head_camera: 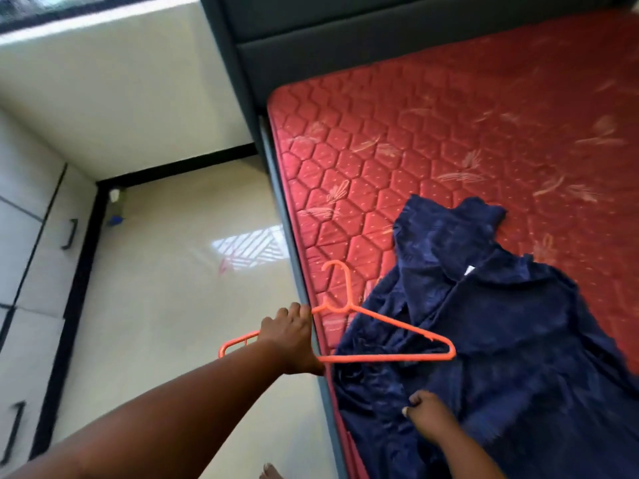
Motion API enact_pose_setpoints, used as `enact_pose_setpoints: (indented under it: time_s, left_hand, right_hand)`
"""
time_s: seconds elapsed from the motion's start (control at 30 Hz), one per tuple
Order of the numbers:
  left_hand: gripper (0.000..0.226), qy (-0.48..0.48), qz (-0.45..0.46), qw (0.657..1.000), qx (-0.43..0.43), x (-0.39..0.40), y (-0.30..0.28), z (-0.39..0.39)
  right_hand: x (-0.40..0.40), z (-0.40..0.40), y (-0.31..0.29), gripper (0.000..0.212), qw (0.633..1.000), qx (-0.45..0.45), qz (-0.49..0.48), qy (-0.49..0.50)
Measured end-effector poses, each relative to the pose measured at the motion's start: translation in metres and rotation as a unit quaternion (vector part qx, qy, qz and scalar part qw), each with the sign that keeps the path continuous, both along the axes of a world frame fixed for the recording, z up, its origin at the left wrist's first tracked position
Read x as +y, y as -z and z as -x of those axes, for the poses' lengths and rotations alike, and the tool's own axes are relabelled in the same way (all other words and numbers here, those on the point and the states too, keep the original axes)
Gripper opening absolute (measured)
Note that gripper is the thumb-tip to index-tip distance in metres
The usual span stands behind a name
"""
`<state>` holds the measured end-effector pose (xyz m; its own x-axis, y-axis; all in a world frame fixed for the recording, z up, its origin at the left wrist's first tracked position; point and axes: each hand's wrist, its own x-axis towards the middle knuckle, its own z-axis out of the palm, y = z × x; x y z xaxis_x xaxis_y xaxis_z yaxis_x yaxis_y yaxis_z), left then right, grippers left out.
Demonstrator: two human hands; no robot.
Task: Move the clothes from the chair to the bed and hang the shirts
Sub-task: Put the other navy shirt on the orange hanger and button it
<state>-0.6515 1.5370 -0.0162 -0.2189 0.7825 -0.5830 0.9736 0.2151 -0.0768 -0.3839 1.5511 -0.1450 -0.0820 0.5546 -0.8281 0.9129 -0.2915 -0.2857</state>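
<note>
Our left grip (292, 335) clenches the orange plastic hanger (380, 335); our right grip (423, 411) pinches the dark blue shirt (518, 323) beneath it; slippery fabric may slide off the hanger's arm.

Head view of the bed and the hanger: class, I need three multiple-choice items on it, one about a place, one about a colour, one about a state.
1. Where does the dark blue shirt lie?
A. on the floor
B. on the red mattress
C. in the cupboard

2. What colour is the hanger?
A. orange
B. white
C. green

3. What is the left hand doing?
A. hanging empty
B. pressing flat on the floor
C. gripping the hanger

Answers: 1 B, the shirt is spread on the mattress; 2 A, the hanger is plainly orange; 3 C, its fingers curl round the hanger, while the right hand pinches the shirt.
</note>
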Motion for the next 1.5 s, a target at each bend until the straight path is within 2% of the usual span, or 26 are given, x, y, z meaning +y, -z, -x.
enact_pose_setpoints:
  time_s: [0.1,0.2,0.3,0.4,0.47,0.53,0.6,0.7,0.8,0.87,0.93,1.03,1.07,1.13,1.17,1.23,1.33,1.43,1.5]
  left_hand:
    - [0.112,-0.035,0.026,0.999,0.006,-0.012,0.011,0.01]
    - [0.111,-0.042,0.031,0.999,0.01,-0.024,0.018,0.011]
    - [0.111,-0.065,0.025,0.998,-0.008,-0.034,0.019,0.01]
    - [0.111,-0.077,0.015,0.997,-0.022,-0.034,0.015,0.011]
    - [0.111,-0.074,0.003,0.997,-0.023,-0.03,0.009,0.015]
    - [0.111,-0.07,-0.011,0.997,-0.02,-0.024,0.004,0.02]
    - [0.11,-0.07,-0.028,0.997,-0.02,-0.02,-0.001,0.024]
    - [0.114,-0.074,-0.047,0.995,-0.038,-0.018,-0.007,0.03]
    - [0.122,-0.084,-0.072,0.991,-0.072,-0.017,-0.019,0.037]
    - [0.126,-0.083,-0.093,0.987,-0.097,-0.012,-0.031,0.042]
    - [0.126,-0.068,-0.126,0.983,-0.118,-0.005,-0.05,0.052]
    - [0.121,-0.035,-0.171,0.967,-0.184,0.011,-0.082,0.069]
    - [0.12,-0.027,-0.189,0.956,-0.223,0.017,-0.095,0.078]
    - [0.116,-0.026,-0.228,0.923,-0.309,0.027,-0.115,0.095]
    - [0.115,-0.029,-0.245,0.903,-0.351,0.033,-0.125,0.104]
    - [0.112,-0.03,-0.27,0.87,-0.411,0.046,-0.146,0.126]
    - [0.106,-0.032,-0.294,0.85,-0.435,0.063,-0.175,0.16]
    - [0.096,-0.082,-0.309,0.837,-0.445,0.077,-0.211,0.188]
    - [0.083,-0.093,-0.301,0.829,-0.462,0.086,-0.234,0.204]
  right_hand:
    - [-0.018,0.004,0.039,0.047,0.997,0.009,0.028,0.077]
    - [-0.031,-0.005,0.096,0.063,0.992,-0.006,0.047,0.117]
    - [-0.031,0.01,0.071,0.053,0.985,0.02,0.078,0.15]
    - [-0.025,0.029,0.036,0.008,0.987,0.006,0.094,0.132]
    - [-0.016,0.041,0.026,0.024,0.99,0.019,0.096,0.099]
    - [-0.008,0.05,0.015,0.022,0.992,0.035,0.069,0.096]
    - [-0.005,0.058,0.013,0.025,0.988,0.042,0.062,0.133]
    - [-0.007,0.075,0.003,0.018,0.949,0.105,0.107,0.276]
    - [0.001,0.113,-0.015,0.013,0.877,0.214,0.152,0.402]
    - [0.015,0.145,-0.034,0.015,0.816,0.303,0.162,0.465]
    - [0.037,0.177,-0.071,0.016,0.754,0.403,0.165,0.491]
    - [0.077,0.218,-0.133,0.054,0.681,0.529,0.168,0.478]
    - [0.089,0.233,-0.157,0.051,0.654,0.573,0.17,0.464]
    - [0.102,0.26,-0.2,0.021,0.621,0.624,0.149,0.45]
    - [0.106,0.273,-0.216,0.019,0.62,0.629,0.127,0.452]
    - [0.114,0.297,-0.244,0.038,0.609,0.64,0.115,0.454]
    - [0.115,0.334,-0.285,0.048,0.592,0.691,0.114,0.399]
    - [0.122,0.364,-0.319,0.06,0.603,0.71,0.073,0.356]
    - [0.128,0.374,-0.347,0.046,0.623,0.712,0.042,0.321]
